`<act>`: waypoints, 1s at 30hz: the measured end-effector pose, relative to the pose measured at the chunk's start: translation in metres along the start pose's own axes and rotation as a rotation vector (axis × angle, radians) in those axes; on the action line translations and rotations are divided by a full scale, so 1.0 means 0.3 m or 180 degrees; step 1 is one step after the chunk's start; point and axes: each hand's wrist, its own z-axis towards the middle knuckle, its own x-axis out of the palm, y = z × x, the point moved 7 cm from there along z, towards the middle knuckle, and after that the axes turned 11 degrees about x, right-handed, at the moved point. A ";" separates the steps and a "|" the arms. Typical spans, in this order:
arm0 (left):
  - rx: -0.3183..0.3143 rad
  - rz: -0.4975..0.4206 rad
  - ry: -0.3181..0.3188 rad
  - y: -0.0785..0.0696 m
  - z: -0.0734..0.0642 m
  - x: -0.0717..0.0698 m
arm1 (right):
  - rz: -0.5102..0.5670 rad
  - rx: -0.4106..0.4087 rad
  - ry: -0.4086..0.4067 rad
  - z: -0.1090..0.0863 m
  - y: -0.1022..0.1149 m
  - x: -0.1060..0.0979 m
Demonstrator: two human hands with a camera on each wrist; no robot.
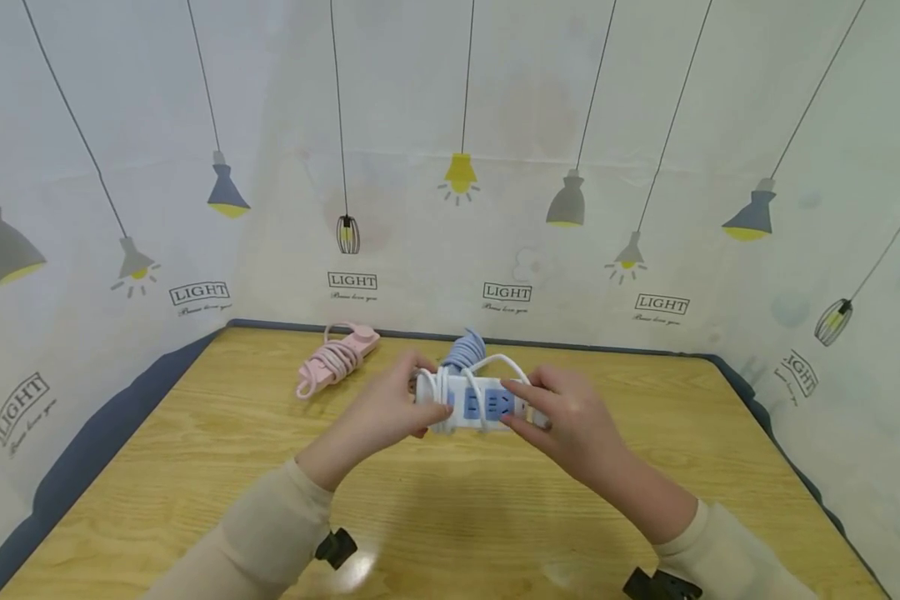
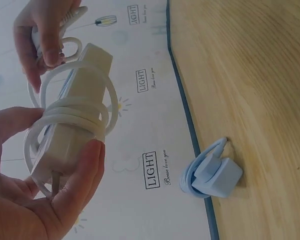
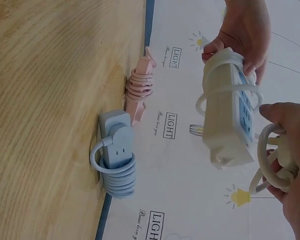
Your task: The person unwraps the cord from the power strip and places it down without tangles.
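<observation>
A white power strip (image 1: 492,406) with blue socket faces is held up above the table between both hands. My left hand (image 1: 382,402) grips its left end, thumb on the front and fingers behind. White cord (image 2: 72,114) loops round that end, and one loose turn crosses the sockets. At the other end, my right hand (image 1: 576,419) holds the cord's white plug (image 3: 286,152) in curled fingers, with a bend of cord beside it. In the right wrist view the right thumb reaches toward the socket face.
On the wooden table (image 1: 420,533), a pink power strip (image 1: 362,339) wound in its cord lies at the back left. A light-blue one (image 3: 115,125), also wound, stands at the back middle behind the white strip. A curtain printed with lamps (image 1: 420,100) surrounds the table.
</observation>
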 end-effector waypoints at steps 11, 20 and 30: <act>0.0248 0.0224 0.0193 -0.025 -0.004 0.022 | -0.0135 -0.0244 0.0065 0.052 0.042 -0.004; 0.0686 0.1078 0.0508 -0.061 -0.002 0.058 | -0.0351 -0.0199 -0.0032 0.075 0.050 0.026; 0.0770 0.0972 0.0554 -0.057 -0.010 0.053 | -0.0102 0.0386 0.0212 0.101 -0.011 -0.001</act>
